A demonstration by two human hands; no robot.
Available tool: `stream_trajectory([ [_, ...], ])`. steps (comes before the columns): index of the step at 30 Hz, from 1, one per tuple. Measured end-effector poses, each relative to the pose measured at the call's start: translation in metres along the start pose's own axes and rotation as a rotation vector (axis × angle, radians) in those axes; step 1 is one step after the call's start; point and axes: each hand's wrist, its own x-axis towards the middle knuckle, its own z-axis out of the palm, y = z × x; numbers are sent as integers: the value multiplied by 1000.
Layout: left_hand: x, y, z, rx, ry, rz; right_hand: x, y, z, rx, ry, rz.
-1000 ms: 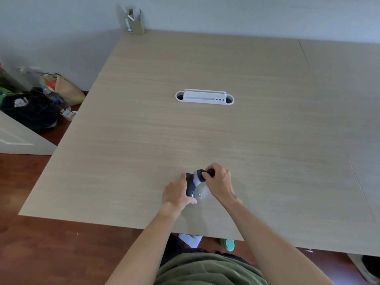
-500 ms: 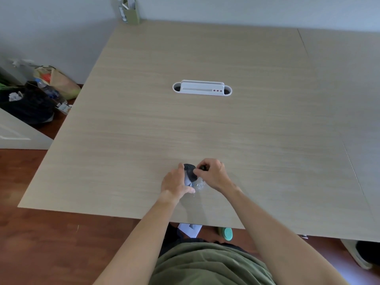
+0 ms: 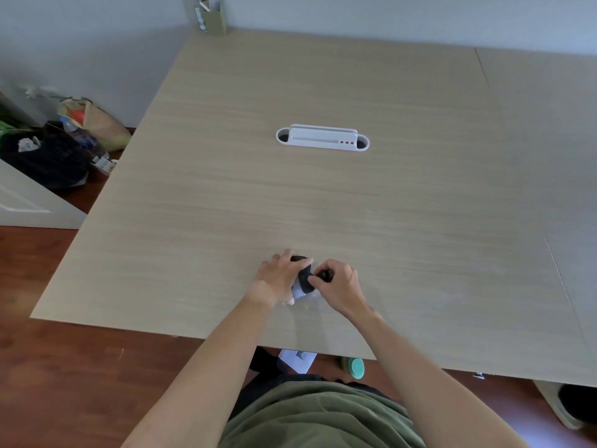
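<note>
- We see the small black and pale grey object [image 3: 303, 281] near the front edge of the light wood-grain surface [image 3: 323, 205], caught between both hands.
- The left hand [image 3: 279, 279] curls round its left side, with the fingers over the top. The right hand [image 3: 339, 286] pinches a rounded black end on its right side.
- The hands themselves cover most of the object, so we cannot make out its shape or tell whether it rests on the surface.
- A clear, glinting scrap [image 3: 310, 300] shows just below the object. It is too blurred for us to say what it is.
- Well beyond the hands, a white oblong plastic tray [image 3: 322, 139] sits sunk into the middle of the surface, with three small red dots on it.
- An olive-green box [image 3: 214, 19] stands at the far corner against the wall, its top cut off by the frame.
- On the reddish-brown wooden floor [image 3: 64, 367] to the left lie a black bag [image 3: 45, 156] and a brown paper bag [image 3: 100, 122], with a clear plastic bottle [image 3: 72, 127] between them.
- Under the front edge we see a white sheet of paper [image 3: 297, 360] and a round teal item [image 3: 353, 367], both partly hidden by the surface.
</note>
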Motion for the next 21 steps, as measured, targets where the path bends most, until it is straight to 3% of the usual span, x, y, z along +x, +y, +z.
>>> stream_trajectory([
  [6,5,-1,-2,-77,-19,29,3,6,-6,23,227,88],
  [12,10,-2,-1,-124,-2,45,7,-5,-3,11,-106,53],
  [17,10,-2,-6,-93,-28,48,13,2,-6,5,196,93],
  [21,11,-1,-7,-45,-30,42,10,0,-10,57,176,80],
])
